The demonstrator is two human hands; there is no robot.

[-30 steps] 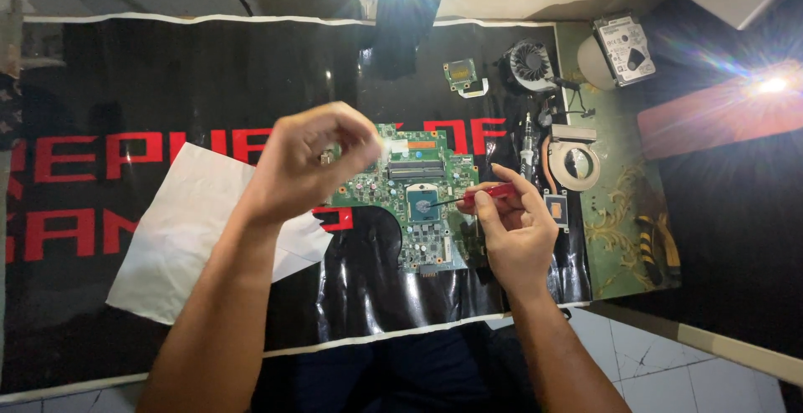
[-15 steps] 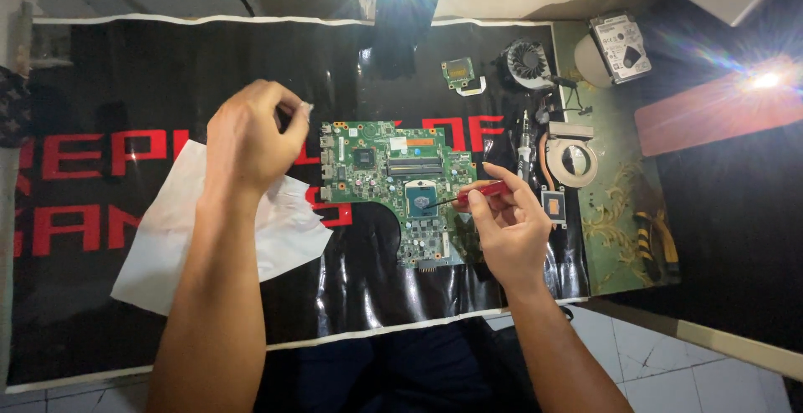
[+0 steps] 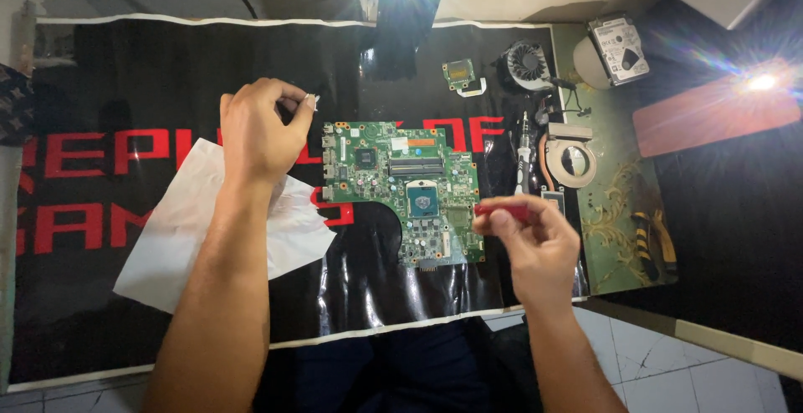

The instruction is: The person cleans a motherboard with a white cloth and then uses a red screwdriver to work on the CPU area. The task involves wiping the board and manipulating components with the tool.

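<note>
A green laptop motherboard [image 3: 393,181] lies on a black mat with red lettering [image 3: 125,87]. My left hand [image 3: 259,133] hovers left of the board above a white paper sheet [image 3: 180,237], its fingertips pinched on a small white bit near the thumb. My right hand [image 3: 535,242] is at the board's lower right corner, fingers closed on a small red tool [image 3: 502,209].
A screwdriver [image 3: 523,158], a copper heatsink ring [image 3: 570,160], a fan [image 3: 527,63], a small circuit board [image 3: 462,74] and a hard drive [image 3: 621,45] lie right of the motherboard. A red pad [image 3: 711,116] sits far right. Tiled floor shows below the mat's edge.
My left hand has swung from over the motherboard to the left, above the white paper. My right hand has pulled back slightly toward the board's lower right corner with the red tool.
</note>
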